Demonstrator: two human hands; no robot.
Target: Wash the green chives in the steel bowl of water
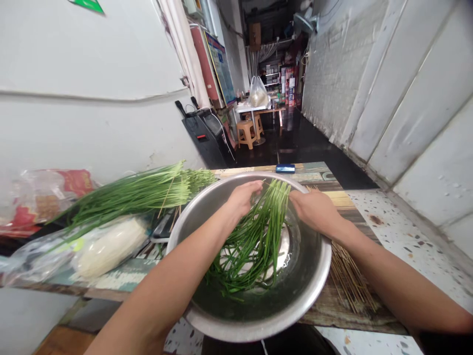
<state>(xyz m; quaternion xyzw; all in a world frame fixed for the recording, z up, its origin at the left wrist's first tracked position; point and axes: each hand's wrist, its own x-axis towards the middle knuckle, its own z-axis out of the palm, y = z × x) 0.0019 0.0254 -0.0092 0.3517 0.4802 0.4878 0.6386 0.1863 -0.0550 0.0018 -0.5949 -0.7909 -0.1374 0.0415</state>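
A bunch of garlic chives [264,231] hangs between my hands, pale stem ends up and green leaves trailing down into a wide steel basin [254,331]. My left hand [246,196] is closed in a pinch at the left of the stem ends; a thin pale tip shows by its fingers, but what it is I cannot make out. At the right side of the stems, my right hand [309,209] is closed with its fingers against them. Its fingertips are partly hidden. More chive leaves lie in the bottom of the basin, over something pale and shiny.
Left of the basin lies a large pile of chives [148,195], beside a plastic-wrapped white bundle [113,246] and a red-printed clear bag [51,195]. Bamboo skewers [351,276] lie on the table at right. A blue box [285,168] sits behind the basin. White walls flank both sides.
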